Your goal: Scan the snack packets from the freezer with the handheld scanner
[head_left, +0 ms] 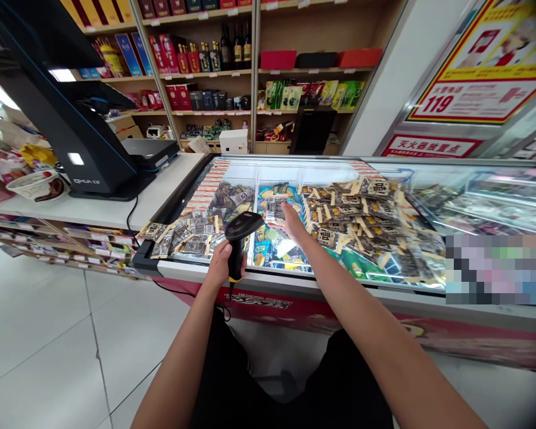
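My left hand [221, 262] is wrapped round the handle of a black barcode scanner [243, 225], held upright over the front edge of the freezer. Its head points right, towards my right hand [291, 219]. That hand is closed on a small snack packet [274, 207] above the freezer's glass top; part of the packet is hidden by the fingers. To the right of it lies a large heap of similar snack packets [357, 208] with brown and black printing. A smaller spread of packets [192, 232] lies left of the scanner.
On the left counter [170, 179] stand a black checkout terminal [98, 155] and a white bowl [40, 185]. The scanner's cable [174, 291] loops along the freezer front [268, 301]. Shelves of bottles [236, 44] and boxes line the back, and a wall sign [464, 98] hangs at right.
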A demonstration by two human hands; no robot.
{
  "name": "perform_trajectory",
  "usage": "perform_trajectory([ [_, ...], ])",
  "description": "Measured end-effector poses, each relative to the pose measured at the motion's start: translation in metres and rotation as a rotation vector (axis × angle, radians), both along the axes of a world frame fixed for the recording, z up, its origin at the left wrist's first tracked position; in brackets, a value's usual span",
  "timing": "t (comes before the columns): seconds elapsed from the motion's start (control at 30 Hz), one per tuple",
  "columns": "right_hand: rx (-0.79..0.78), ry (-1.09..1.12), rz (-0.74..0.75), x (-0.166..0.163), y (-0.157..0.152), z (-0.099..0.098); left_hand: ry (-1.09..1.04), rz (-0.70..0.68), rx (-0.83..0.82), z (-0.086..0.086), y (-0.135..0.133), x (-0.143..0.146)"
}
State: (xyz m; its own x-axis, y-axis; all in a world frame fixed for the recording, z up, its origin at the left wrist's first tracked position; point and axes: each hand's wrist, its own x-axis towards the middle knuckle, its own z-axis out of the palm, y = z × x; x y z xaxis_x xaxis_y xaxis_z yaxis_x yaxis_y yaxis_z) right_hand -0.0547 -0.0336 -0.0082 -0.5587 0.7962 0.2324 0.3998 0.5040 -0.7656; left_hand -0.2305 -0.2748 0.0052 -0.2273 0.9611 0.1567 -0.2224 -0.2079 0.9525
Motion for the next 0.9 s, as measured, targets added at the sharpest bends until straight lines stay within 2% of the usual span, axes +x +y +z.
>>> perform_trajectory([
  [0.07, -0.136, 0.084, -0.058, 0.002, -0.006, 0.009, 0.010, -0.008, -0.016, 0.000, 0.001, -0.001],
  [0.1, -0.149, 0.100, -0.086, 0.006, -0.008, 0.015, 0.016, -0.013, -0.021, 0.000, 0.001, -0.002],
  [0.17, -0.024, 0.035, -0.134, 0.018, -0.011, 0.028, 0.024, -0.017, -0.021, -0.001, 0.002, -0.003],
  [0.27, 0.271, -0.198, -0.191, 0.045, -0.007, 0.048, 0.020, -0.018, -0.012, -0.002, 0.003, -0.004],
  [0.37, 0.459, -0.432, -0.228, 0.065, 0.006, 0.057, 0.022, -0.031, -0.013, -0.003, 0.004, -0.004],
  [0.53, 0.536, -0.697, -0.255, 0.067, 0.026, 0.053, 0.031, -0.023, -0.020, -0.004, 0.004, -0.004],
  [0.67, 0.518, -0.681, -0.227, 0.058, 0.034, 0.042, 0.030, -0.005, -0.014, -0.005, 0.003, -0.003],
  [0.77, 0.468, -0.616, -0.262, 0.052, 0.036, 0.035, 0.017, 0.017, 0.002, -0.006, 0.004, -0.002],
  [0.9, 0.545, -0.672, -0.337, 0.041, 0.023, 0.033, -0.041, 0.091, 0.042, -0.008, 0.004, -0.002],
])
